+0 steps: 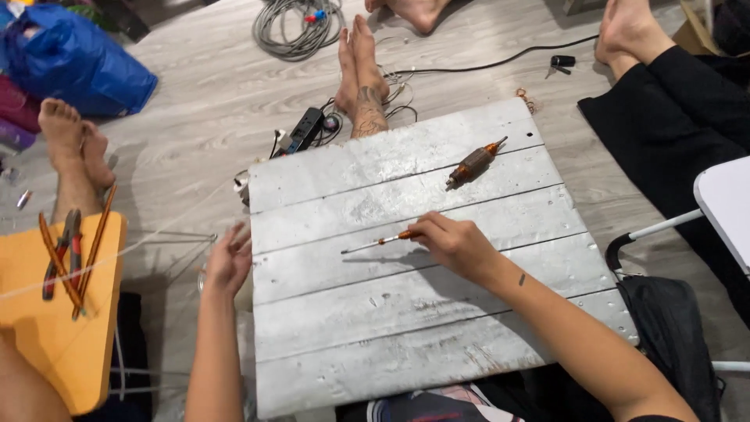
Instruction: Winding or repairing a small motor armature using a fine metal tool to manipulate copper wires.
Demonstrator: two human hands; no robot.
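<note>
Right hand [457, 244] at frame centre gripping a small orange-handled screwdriver [380, 241] flat on the grey plank surface [406, 328], left hand [229, 262] empty with fingers loosely spread at the surface's left edge, motor armature [473, 163] lying upper right, well apart

Both forearms were bare with no sleeves, the right forearm [547, 312] bore a small dark mark, and the left hand [229, 262] and right hand [455, 244] wore no gloves.
</note>
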